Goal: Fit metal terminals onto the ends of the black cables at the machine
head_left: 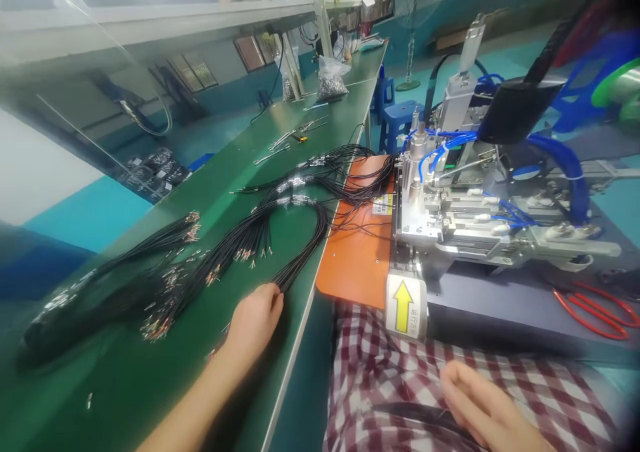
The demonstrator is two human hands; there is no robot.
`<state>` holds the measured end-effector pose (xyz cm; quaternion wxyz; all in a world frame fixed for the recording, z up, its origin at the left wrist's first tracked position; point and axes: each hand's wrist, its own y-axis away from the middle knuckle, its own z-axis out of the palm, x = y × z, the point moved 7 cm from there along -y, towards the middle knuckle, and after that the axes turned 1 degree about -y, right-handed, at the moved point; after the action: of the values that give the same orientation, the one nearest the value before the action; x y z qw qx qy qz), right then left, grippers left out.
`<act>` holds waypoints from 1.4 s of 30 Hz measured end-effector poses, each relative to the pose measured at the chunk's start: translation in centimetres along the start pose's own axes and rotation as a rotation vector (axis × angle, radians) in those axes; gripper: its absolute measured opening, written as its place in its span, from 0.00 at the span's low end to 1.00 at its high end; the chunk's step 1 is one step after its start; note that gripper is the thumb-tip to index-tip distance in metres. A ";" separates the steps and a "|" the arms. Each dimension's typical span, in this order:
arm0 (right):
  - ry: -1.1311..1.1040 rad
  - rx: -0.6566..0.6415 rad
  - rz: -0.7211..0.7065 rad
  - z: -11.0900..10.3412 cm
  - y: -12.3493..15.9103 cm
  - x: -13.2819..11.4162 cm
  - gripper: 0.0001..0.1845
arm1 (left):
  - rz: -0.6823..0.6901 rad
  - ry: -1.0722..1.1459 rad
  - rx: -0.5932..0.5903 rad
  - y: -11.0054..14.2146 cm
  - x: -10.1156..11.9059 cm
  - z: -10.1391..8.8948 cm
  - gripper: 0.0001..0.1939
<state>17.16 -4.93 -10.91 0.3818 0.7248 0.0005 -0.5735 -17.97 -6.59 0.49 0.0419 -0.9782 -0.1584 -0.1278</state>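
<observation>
Treat the black cable bundle [303, 257], curving along the right edge of the green surface [130, 399], as probably light and springy, holding mid-jacket, clear of likely fragile wire ends [158, 329], with left grip [254, 319] clamped around it and closure of right grip [483, 402] unclear.
</observation>
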 end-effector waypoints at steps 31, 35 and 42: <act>-0.094 0.200 -0.341 -4.2 -3.2 -11.7 0.08 | 0.622 0.276 -0.304 -2.8 17.4 4.7 0.12; -0.124 0.228 -0.391 -3.6 -3.4 -12.3 0.05 | 0.611 0.358 -0.353 -2.9 19.0 4.5 0.10; -0.287 0.220 -0.374 -5.1 -3.7 -12.2 0.15 | 0.257 0.900 -0.705 -4.6 21.2 6.9 0.11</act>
<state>15.55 5.84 -2.51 0.1841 0.6606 0.0181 -0.7276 1.66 4.99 -0.40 -0.2077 -0.7938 0.0471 -0.5697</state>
